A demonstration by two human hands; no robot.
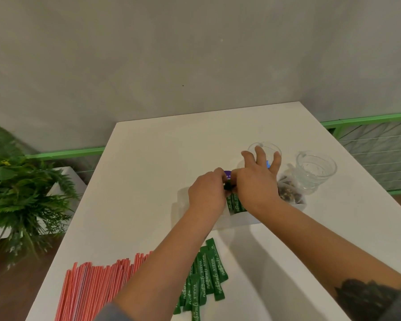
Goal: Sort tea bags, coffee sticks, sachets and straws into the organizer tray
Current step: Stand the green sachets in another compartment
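Left hand (207,193) pinches purple packets (227,176) — right hand (256,181) steadies them (fingers splayed) over the tray (243,220).

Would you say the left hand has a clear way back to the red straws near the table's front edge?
Probably yes. The left hand is busy at the organizer tray, but the red straws lie uncovered on the table, just left of its forearm, with nothing lying on them.

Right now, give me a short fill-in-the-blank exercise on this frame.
1. The loose sachets on the table are ____ in colour.
2. The striped straws lie to the ____ of those sachets.
3. Behind the organizer tray stand ____ clear glass cups.

Missing words: green; left; two
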